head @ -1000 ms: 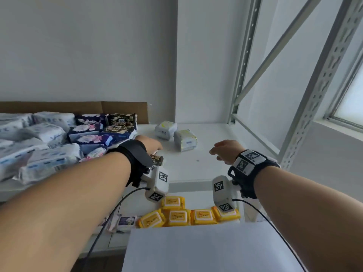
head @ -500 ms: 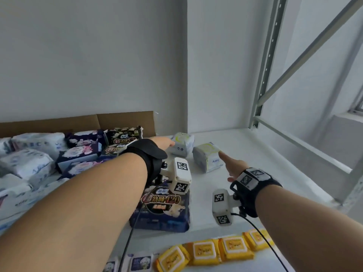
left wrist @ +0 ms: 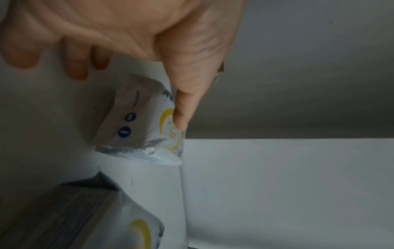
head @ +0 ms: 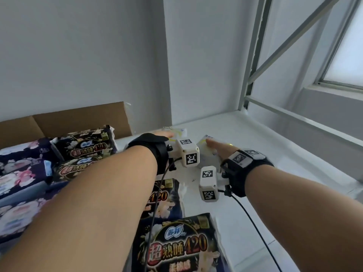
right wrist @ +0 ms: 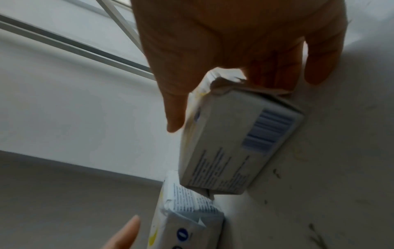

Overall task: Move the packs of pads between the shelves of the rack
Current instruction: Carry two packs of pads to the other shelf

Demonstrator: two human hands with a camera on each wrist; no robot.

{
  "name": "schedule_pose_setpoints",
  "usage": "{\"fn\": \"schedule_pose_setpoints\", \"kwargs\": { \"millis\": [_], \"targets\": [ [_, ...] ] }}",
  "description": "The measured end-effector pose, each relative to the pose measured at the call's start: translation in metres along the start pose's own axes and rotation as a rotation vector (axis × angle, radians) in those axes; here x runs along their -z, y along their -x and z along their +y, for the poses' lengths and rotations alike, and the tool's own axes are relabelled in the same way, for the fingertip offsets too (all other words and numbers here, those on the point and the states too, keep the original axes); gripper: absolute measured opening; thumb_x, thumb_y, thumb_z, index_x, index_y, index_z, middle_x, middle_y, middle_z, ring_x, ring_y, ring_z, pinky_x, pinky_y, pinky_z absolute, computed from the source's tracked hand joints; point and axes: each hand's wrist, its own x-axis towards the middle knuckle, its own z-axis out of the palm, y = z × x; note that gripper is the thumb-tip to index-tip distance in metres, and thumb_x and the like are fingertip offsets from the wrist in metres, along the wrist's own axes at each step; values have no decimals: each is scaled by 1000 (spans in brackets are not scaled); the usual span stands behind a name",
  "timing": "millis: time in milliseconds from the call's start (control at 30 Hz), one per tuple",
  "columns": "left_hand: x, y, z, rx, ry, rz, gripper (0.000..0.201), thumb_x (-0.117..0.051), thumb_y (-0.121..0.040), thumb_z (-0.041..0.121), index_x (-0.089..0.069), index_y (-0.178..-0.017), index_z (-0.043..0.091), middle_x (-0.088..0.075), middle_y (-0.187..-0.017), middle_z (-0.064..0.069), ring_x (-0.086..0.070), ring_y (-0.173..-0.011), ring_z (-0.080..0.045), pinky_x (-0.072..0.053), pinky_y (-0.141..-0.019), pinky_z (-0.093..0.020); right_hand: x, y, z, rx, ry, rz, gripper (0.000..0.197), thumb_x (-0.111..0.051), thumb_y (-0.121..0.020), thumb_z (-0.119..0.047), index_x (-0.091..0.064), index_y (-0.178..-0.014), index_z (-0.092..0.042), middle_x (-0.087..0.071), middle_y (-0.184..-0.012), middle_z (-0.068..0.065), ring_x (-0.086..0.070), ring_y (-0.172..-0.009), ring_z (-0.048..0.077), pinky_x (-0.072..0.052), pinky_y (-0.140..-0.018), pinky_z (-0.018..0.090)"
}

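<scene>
Two small white packs with yellow print lie at the back of the white top shelf (head: pixel 255 154). My left hand (head: pixel 164 135) reaches over the left pack (head: pixel 179 131). In the left wrist view its thumb (left wrist: pixel 183 107) presses the pack's printed face (left wrist: pixel 140 121), with the fingers (left wrist: pixel 74 67) at the opposite side. My right hand (head: pixel 216 147) is on the right pack (head: pixel 203 144). In the right wrist view that pack (right wrist: pixel 234 143) sits between the thumb (right wrist: pixel 175 116) and the fingers (right wrist: pixel 277 75), which crumple its end. The left pack (right wrist: pixel 185 219) lies just beyond it.
Dark "420" packs lie near the shelf's front (head: pixel 182 246) and under my left forearm (head: pixel 165 197). More dark and floral packs are stacked at left (head: pixel 82 146) against a cardboard sheet (head: pixel 78 118). A grey rack post (head: pixel 253 55) and rail (head: pixel 304 118) stand at right.
Both hands have moved forward from mid-shelf onto the two small white packs. The view has risen and come closer, so the lower shelf with yellow packs is out of sight.
</scene>
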Motion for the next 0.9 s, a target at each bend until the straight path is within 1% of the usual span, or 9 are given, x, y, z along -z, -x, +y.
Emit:
{"fn": "schedule_pose_setpoints", "kwargs": {
  "millis": [67,133,233,367,500,633,733,800,900],
  "targets": [
    [-4,-17,-1,-37,1,-19,29,-47,-98,23,-57,-118,5,-58,-121,-14,-51,-73,-18,-42,-55,-18,-6,0,-7,14,19,58,32,-60,-90,-37,-60,-106,-10,-54,-94,18,-51,-59,26,-40,-56,32],
    [-11,-29,-1,-82,-16,32,28,-44,-100,16,-50,-74,8,-58,-74,-8,-42,-53,-13,-33,-33,-10,-8,-8,-8,6,30,94,33,-62,-88,-33,-59,-110,-9,-57,-89,16,-55,-48,24,-43,-45,25],
    [-11,-36,-2,-135,-6,67,37,-48,-97,12,-39,-61,14,-50,-39,5,-46,-31,-4,-27,-25,-9,-6,-15,-8,-1,56,114,25,-65,-86,-26,-63,-102,-7,-60,-78,14,-56,-35,20,-44,-36,19],
    [-8,-43,-8,-13,5,-17,31,-67,-86,33,-51,-70,12,-61,-48,-2,-57,-36,-15,-38,-32,-16,-1,-16,-8,-40,111,135,26,-75,-77,-25,-69,-94,-6,-69,-83,13,-64,-60,28,-52,-55,30],
    [-10,-46,-7,50,-60,-83,37,-75,-75,44,-60,-84,11,-64,-70,-10,-61,-47,-20,-45,-51,-24,0,-13,-8,-46,221,266,32,-84,-65,-37,-67,-73,-11,-70,-64,9,-63,-49,24,-51,-48,27],
    [-16,-33,-2,54,-167,-90,40,-73,-75,47,-56,-70,11,-63,-55,-8,-57,-44,-18,-41,-45,-19,-3,-3,-2,-2,220,252,47,-83,-65,-40,-70,-95,-8,-72,-88,17,-64,-72,28,-54,-71,40],
    [-17,-20,0,37,-129,-61,36,-78,-73,38,-57,-75,9,-62,-48,-6,-56,-38,-16,-41,-43,-18,1,5,5,31,158,280,37,-83,-66,-38,-63,-67,-7,-62,-47,5,-57,-38,16,-43,-43,15],
    [-14,-8,2,27,-44,27,43,-86,-62,35,-60,-82,7,-65,-52,-6,-60,-45,-17,-46,-48,-21,7,15,11,59,177,315,42,-84,-62,-43,-58,-64,-10,-56,-37,2,-52,-28,14,-38,-34,13],
    [-12,16,10,-10,39,132,61,-93,-44,39,-65,-89,9,-71,-66,-7,-65,-58,-18,-50,-45,-23,20,30,18,127,139,286,52,-85,-56,-48,-65,-87,-11,-71,-79,10,-68,-68,25,-59,-71,35]
  ]
}}
